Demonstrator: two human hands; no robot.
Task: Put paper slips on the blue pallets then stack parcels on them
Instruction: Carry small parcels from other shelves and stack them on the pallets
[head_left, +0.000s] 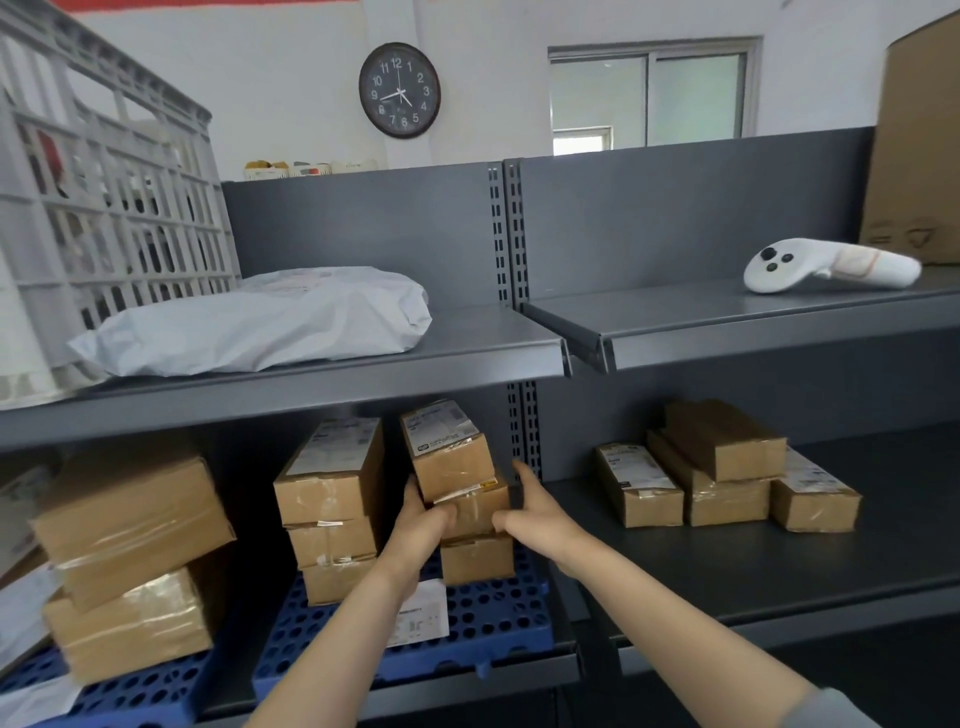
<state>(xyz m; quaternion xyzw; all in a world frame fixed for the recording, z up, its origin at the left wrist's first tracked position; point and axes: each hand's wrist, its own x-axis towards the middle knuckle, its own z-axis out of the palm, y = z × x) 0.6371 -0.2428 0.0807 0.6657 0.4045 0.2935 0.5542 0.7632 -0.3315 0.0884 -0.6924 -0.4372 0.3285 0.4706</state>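
While left hand (421, 525) grips taped parcel (475, 512) (cardboard), perforated pallet (493, 623)

- lower dark-grey metal shelf (727, 571): blue perforated plastic pallet (493, 623), white paper slip (421, 613) flat on it
- two stacks of brown cardboard parcels on pallet: left stack (332, 509), right stack (475, 558), its top parcel (449, 452) skewed
- left hand (421, 525) grips right stack's middle parcel (472, 512), thumb on front
- right hand (535, 514): straight fingers on stack's right side

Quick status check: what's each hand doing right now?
Left hand: grips the middle parcel of the stack, thumb across its front.
Right hand: open, straight fingers against the same stack's right side.
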